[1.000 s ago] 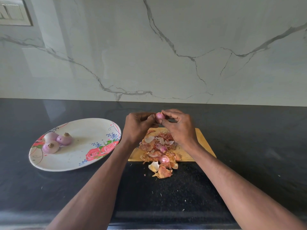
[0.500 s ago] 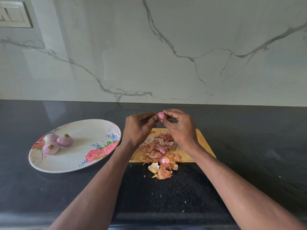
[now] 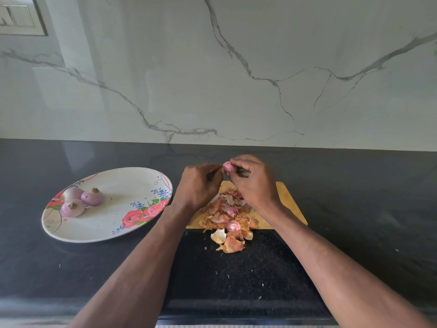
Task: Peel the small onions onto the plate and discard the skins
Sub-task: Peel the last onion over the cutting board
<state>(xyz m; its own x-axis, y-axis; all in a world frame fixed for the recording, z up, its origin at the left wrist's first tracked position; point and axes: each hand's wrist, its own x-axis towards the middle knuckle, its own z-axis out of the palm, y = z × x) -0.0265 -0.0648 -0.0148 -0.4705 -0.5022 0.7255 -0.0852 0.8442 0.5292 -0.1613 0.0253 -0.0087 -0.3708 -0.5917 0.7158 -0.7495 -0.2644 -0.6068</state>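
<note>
- Small onion [image 3: 229, 167] held in the air over the far edge of the wooden cutting board [image 3: 287, 197], at about 12 o'clock from the skin heap; pink and glossy where visible, mostly hidden by fingers.
- Right hand [image 3: 254, 179] gripping the onion, fingertips curled round it from the 3 o'clock side.
- Left hand [image 3: 199, 183] curled, fingertips meeting the onion at its 9 o'clock side; seemingly pinching a strip of skin, though the strip itself too small to make out.
- Judged step: stripping the last outer layers before transfer to the plate.
- Heap of onion skins [image 3: 227, 210] on the board directly under the hands; a few pieces [image 3: 230, 242] spilled off the near edge onto the black countertop [image 3: 354, 209], toward 6 o'clock.
- Floral plate [image 3: 132, 223] well apart at 9 o'clock of the board; three peeled onions [image 3: 79, 201] clustered touching one another at its left side.
- Risks: slick peeled surface, so a firm tug on the skin could pop the onion out of the grip, dropping it into the skins or rolling it off along the counter.
- Loose papery scraps already over the board edge; more falling from this height likely to scatter wider, complicating the discard.
- Thin inner film easily missed under the fingers.
</note>
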